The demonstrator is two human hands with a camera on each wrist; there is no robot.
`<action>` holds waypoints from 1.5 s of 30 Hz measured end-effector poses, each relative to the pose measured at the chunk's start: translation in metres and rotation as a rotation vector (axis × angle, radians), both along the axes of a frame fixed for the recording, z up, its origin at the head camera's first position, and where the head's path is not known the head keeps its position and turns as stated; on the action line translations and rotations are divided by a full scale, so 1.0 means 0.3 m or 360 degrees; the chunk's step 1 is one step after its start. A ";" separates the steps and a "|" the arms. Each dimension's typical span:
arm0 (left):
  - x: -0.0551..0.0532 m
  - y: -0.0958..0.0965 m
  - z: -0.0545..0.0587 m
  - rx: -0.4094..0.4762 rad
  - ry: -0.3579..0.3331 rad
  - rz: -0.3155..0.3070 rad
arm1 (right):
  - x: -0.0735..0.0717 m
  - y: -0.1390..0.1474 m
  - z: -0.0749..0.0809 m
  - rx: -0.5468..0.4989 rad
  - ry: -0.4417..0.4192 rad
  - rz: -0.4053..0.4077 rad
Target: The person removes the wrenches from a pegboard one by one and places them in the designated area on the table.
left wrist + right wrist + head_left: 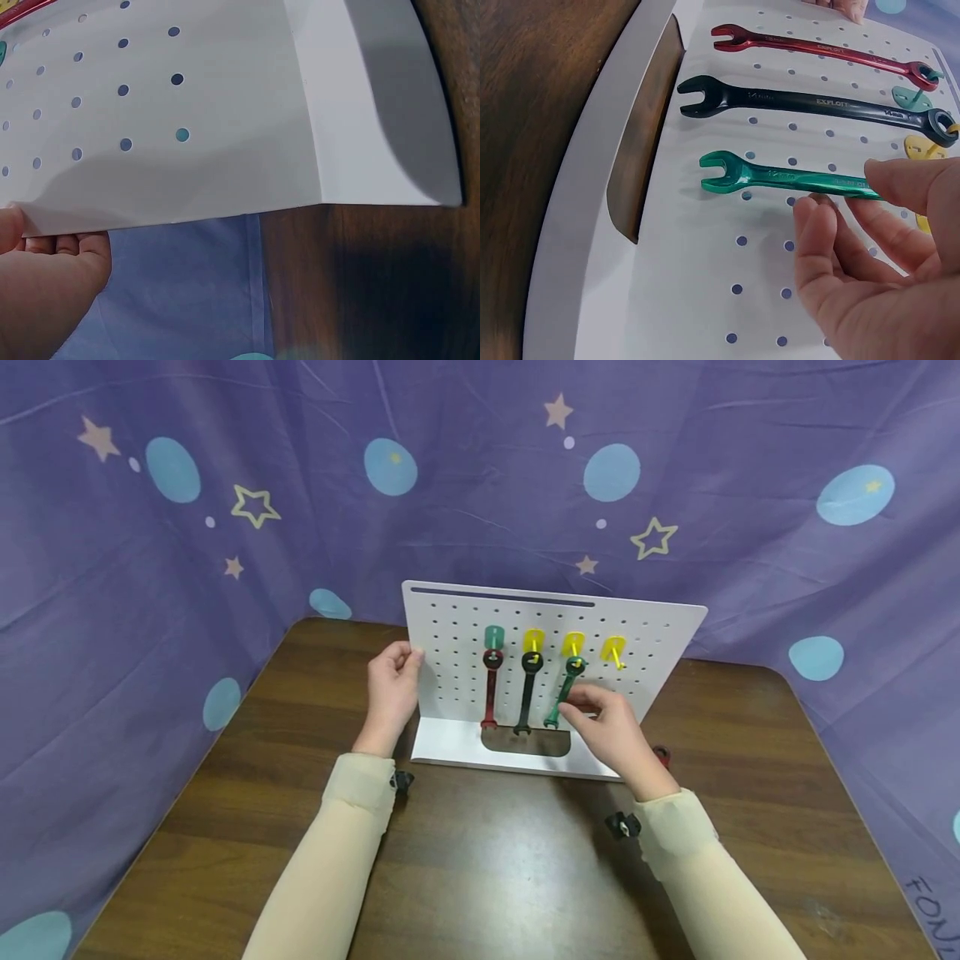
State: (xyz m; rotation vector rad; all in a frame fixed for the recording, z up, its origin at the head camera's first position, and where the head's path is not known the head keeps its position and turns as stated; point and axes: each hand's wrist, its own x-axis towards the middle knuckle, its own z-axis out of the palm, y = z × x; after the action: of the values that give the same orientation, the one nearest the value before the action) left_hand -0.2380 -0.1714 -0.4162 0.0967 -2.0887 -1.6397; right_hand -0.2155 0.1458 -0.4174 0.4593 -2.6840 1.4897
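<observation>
Pinched by my right fingers (885,229), the green wrench (795,178) sloped lengthwise down-left; my left fingers (94,246) gripped the pegboard (247,150)

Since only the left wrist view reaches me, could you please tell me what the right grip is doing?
Observer: The right grip pinches the green wrench by its handle.
Operator: Thank you; which wrench hangs next to it?
Observer: The black wrench, on its left in the head view.
Operator: And is any hanging spot free, please?
Observer: Yes, the rightmost yellow hook in the head view holds nothing.
</observation>
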 end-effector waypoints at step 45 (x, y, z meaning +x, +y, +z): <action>0.000 0.001 0.001 -0.0037 0.0020 0.0006 | 0.060 0.020 0.004 -0.0118 0.0027 0.0066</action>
State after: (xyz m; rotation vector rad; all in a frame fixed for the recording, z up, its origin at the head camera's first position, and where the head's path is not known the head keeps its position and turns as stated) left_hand -0.2381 -0.1709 -0.4160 0.0823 -2.0963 -1.6091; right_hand -0.1974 0.1518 -0.4161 0.5238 -2.6113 1.5824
